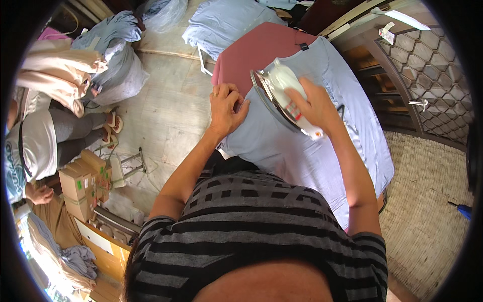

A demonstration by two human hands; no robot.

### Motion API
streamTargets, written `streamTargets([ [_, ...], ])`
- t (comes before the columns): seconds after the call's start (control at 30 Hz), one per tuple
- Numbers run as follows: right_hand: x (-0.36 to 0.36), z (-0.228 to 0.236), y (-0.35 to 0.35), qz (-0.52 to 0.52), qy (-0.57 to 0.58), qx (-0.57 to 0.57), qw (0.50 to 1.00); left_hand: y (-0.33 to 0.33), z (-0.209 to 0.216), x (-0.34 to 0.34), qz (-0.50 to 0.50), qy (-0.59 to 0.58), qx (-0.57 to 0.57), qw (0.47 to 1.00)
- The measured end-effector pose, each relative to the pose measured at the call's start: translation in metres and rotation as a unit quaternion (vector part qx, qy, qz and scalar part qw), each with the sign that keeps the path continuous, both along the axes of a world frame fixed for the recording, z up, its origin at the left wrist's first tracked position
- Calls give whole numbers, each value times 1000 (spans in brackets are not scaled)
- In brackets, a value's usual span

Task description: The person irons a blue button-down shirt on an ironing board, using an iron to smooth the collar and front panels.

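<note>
My right hand (pixel 316 104) is wrapped round the handle of a white clothes iron (pixel 283 83). The iron is tilted, its shiny metal soleplate edge facing left, over a light blue garment (pixel 307 166). That garment lies spread across an ironing board with a dusty pink cover (pixel 259 48), which shows bare at the far left end. At the board's left edge, beside the garment, my left hand (pixel 227 109) rests with its fingers curled and thumb out. What its fingers pinch, if anything, is hidden beneath them.
Light blue clothes (pixel 229 25) are heaped beyond the board. Bagged clothes (pixel 118 70) stand at the far left. Another person (pixel 40 141) is at the left, near cardboard boxes (pixel 78 183) and a small folding stand (pixel 126 166). A metal lattice gate (pixel 427 75) borders the right.
</note>
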State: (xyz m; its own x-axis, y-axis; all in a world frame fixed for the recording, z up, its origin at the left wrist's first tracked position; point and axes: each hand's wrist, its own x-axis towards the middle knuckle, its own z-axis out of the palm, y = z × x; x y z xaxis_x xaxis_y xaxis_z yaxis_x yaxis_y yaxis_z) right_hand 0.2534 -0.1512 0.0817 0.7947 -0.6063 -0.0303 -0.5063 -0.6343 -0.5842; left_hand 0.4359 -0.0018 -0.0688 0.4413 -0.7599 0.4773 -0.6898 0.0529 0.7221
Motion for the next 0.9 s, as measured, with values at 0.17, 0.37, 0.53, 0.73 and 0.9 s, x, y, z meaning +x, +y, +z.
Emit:
streamTargets([
  [0.17,-21,13,23,-75,40,57,995,-3,0,2,-8,7,-23,1000],
  [0.37,34,5,1,-90,2,22,996,-4,-4,6,-38,16,2,999],
  [0.53,30,1,1,-89,-32,3,995,-2,-2,11,-82,19,4,996],
  [0.73,-15,19,30,-249,66,116,959,-4,-5,19,-110,18,5,994],
  [0.9,-5,14,13,-193,51,45,979,-7,-1,22,-132,11,15,991],
])
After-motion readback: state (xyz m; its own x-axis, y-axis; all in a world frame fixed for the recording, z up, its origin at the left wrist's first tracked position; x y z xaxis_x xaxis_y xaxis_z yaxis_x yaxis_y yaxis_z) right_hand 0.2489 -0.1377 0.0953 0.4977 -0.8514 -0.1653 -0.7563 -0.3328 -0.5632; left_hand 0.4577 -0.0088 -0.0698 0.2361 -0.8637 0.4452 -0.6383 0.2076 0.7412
